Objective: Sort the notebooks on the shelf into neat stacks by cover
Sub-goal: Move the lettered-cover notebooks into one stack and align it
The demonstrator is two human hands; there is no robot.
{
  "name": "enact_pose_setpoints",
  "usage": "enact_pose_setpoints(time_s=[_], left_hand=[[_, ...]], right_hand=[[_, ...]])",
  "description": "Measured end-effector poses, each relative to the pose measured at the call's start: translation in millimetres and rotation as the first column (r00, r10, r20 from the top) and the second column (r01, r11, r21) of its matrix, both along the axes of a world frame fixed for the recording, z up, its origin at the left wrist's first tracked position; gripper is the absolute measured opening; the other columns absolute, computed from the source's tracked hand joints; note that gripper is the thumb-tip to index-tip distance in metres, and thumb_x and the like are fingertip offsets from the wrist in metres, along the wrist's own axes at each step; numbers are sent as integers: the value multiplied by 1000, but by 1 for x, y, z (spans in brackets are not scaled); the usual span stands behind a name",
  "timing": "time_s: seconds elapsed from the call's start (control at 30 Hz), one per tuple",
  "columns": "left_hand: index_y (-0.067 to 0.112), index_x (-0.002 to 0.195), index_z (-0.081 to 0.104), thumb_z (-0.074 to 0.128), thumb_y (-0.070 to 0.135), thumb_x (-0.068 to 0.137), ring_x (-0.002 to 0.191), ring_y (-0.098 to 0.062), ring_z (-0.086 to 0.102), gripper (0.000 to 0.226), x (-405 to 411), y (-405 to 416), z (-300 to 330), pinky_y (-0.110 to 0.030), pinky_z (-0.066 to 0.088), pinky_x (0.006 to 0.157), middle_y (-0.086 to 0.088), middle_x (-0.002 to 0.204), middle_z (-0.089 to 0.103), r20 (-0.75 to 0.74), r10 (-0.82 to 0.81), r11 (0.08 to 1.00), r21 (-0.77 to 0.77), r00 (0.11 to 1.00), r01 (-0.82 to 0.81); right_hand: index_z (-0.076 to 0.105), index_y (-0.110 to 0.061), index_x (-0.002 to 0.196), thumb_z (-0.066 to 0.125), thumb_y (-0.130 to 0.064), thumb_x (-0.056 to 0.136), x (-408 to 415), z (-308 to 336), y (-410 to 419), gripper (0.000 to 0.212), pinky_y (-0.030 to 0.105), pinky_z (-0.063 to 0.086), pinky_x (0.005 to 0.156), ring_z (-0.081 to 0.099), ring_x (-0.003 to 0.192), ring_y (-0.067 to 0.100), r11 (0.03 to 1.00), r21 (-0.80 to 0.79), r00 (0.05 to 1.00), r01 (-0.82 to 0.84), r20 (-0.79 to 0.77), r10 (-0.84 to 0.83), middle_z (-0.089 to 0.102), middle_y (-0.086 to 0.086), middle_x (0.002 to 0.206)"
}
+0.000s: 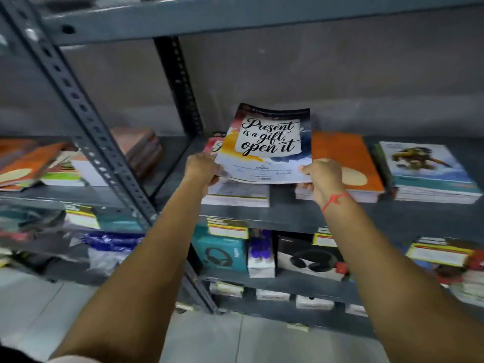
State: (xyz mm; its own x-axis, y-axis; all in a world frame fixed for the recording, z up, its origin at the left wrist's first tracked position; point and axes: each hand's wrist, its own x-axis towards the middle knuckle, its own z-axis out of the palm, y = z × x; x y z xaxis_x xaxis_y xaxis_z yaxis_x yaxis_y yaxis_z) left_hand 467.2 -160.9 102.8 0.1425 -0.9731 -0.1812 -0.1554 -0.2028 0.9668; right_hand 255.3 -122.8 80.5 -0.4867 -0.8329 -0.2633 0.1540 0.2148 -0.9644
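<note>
**Notebook held above its stack**

Notebook (267,145) with the cover "Present is a gift, open it", tilted up over a stack (237,193) on the grey shelf (392,218). Left hand (201,167) and right hand (323,176) each clamp a lower corner. To the right lie an orange-covered stack (343,158) and, well apart, a blue-covered stack (429,171).

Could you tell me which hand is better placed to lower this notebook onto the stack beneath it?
Probably left: the left hand grips the notebook directly above the matching stack; the right hand sits toward the orange stack.
</note>
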Motion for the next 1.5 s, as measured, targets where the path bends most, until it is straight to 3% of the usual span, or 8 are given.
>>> enact_pose_setpoints(time_s=[0.17, 0.3, 0.37, 0.43, 0.53, 0.8, 1.17, 1.5], left_hand=[[8, 68, 40, 49, -18, 80, 32, -9, 50, 30, 65, -13, -18, -10, 26, 27, -12, 62, 57, -4, 83, 995, 51, 997, -82], [12, 56, 38, 62, -17, 70, 51, -13, 47, 40, 81, -20, -42, -24, 38, 53, 7, 54, 37, 53, 57, 997, 56, 997, -60], [11, 52, 37, 57, -13, 77, 57, -14, 47, 40, 84, -23, -54, -26, 35, 59, -50, 94, 24, 56, 43, 997, 69, 998, -47], [9, 57, 44, 54, -5, 80, 74, -19, 42, 29, 88, -24, -66, -28, 33, 65, -1, 61, 36, 118, 8, 997, 72, 993, -17], [9, 81, 58, 58, 5, 79, 83, -21, 46, 4, 93, -19, -82, -31, 35, 72, -12, 87, 52, 81, -19, 1000, -14, 997, 20], [15, 137, 38, 62, 8, 82, 100, 10, 55, 60, 108, -4, -121, -4, 49, 72, 10, 132, 47, -289, -139, 971, -229, 947, 73], [13, 141, 26, 56, -7, 81, 75, 4, 67, 69, 104, -12, -132, -5, 49, 68, 23, 87, 74, -281, -279, 937, -289, 918, 196], [15, 133, 43, 63, -1, 78, 91, -23, 43, 60, 100, -18, -133, -16, 48, 88, -15, 97, 43, -290, -166, 968, -232, 943, 99]], right_hand=[[46, -14, 61, 60, 5, 81, 66, -21, -21, 31, 31, 52, 54, 49, 61, 13, 998, 61, 999, 5, -51, -2, 50, 2, 74], [64, 0, 87, 64, -1, 78, 81, -36, -31, 9, 43, 56, 79, 62, 87, 33, 989, 143, 973, 42, -232, -8, 61, 18, 96], [63, 0, 79, 65, -6, 78, 85, -43, -26, 7, 33, 51, 69, 58, 82, 28, 985, 172, 942, 21, -333, 39, 61, 16, 85], [54, -5, 60, 66, -12, 78, 86, -48, -16, 22, 29, 39, 52, 55, 72, 28, 988, 153, 897, -6, -436, 72, 56, 14, 66], [65, 9, 88, 63, -15, 82, 84, -55, -2, 25, 37, 42, 67, 61, 91, 41, 997, 16, 880, 71, -472, -56, 66, 27, 87], [33, -27, 145, 56, -43, 85, 87, -96, 32, 67, 24, 34, 103, 39, 129, 7, 980, -122, 920, -154, -379, 98, 40, -6, 148], [23, -29, 148, 71, -25, 78, 67, -114, 13, 85, 38, 36, 113, 45, 132, 9, 930, -109, 850, -351, -455, 267, 47, -15, 143], [38, -23, 142, 71, -28, 77, 64, -119, 6, 73, -10, 35, 83, 48, 93, -32, 955, -137, 827, -263, -542, 150, 42, -48, 103]])
